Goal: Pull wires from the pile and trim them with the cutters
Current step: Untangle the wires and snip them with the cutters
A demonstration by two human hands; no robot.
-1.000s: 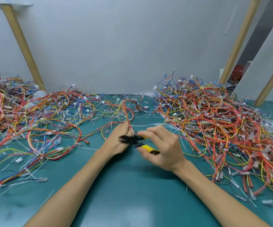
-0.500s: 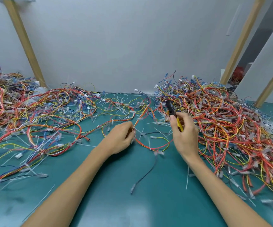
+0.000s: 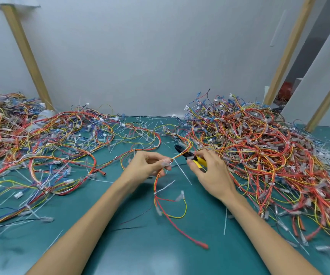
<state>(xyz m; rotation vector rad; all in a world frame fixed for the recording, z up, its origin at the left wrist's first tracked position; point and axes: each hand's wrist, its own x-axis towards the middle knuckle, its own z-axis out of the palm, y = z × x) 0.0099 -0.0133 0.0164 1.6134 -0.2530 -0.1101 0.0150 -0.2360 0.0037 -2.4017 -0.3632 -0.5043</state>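
Two sprawling heaps of red, orange and yellow wires [image 3: 259, 155] flank the teal worktop [image 3: 160, 251]; a thin tied bundle [image 3: 155, 185], newly pulled clear, hangs from the left hand [image 3: 146, 165], fingers pinching it; the right hand [image 3: 211, 173] grips yellow-handled black cutters [image 3: 189, 155], now swung close, so trimming looks imminent.

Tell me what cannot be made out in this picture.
Head view: the cutters: wires cross the blades, open or closed unclear.
Head view: their handles, mostly covered by the right hand.
Head view: left wire pile, cut by the frame's left edge.
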